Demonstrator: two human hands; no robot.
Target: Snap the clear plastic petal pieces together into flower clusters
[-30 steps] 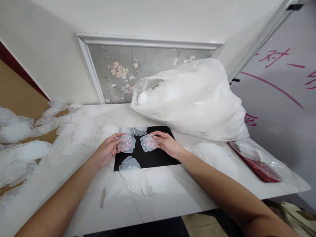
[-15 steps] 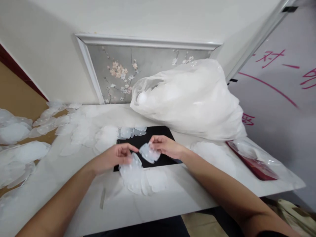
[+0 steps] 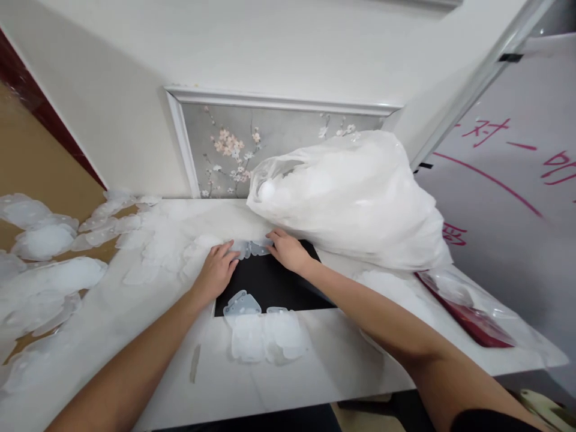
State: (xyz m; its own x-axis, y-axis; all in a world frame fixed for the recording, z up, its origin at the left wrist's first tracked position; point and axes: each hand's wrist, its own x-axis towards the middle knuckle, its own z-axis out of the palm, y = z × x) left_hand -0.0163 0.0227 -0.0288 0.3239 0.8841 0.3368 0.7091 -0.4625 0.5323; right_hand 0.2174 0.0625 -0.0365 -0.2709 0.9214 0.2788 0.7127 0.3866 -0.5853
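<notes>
Several thin translucent plastic pieces (image 3: 257, 248) lie in a row along the far edge of a black mat (image 3: 270, 285). My left hand (image 3: 218, 268) rests at the left end of this row, fingers spread and touching the pieces. At the right end my right hand (image 3: 290, 251) has its fingertips on a piece, thumb and forefinger apart; part of that piece is hidden. Nearer me, a translucent piece (image 3: 243, 302) lies over the mat's front edge, and a small stack of similar pieces (image 3: 284, 337) lies beside it, mostly on the white table.
A large white plastic bag (image 3: 351, 198) full of pieces leans at the back right. Loose pieces (image 3: 162, 240) cover the table's left side, with more on a brown cardboard surface (image 3: 96, 252). A red item in clear plastic (image 3: 468, 312) lies at the right.
Both hands have moved away from me to the mat's far edge. My right hand, which held a piece above the mat, is now at the row's right end. My left hand has left the near stack.
</notes>
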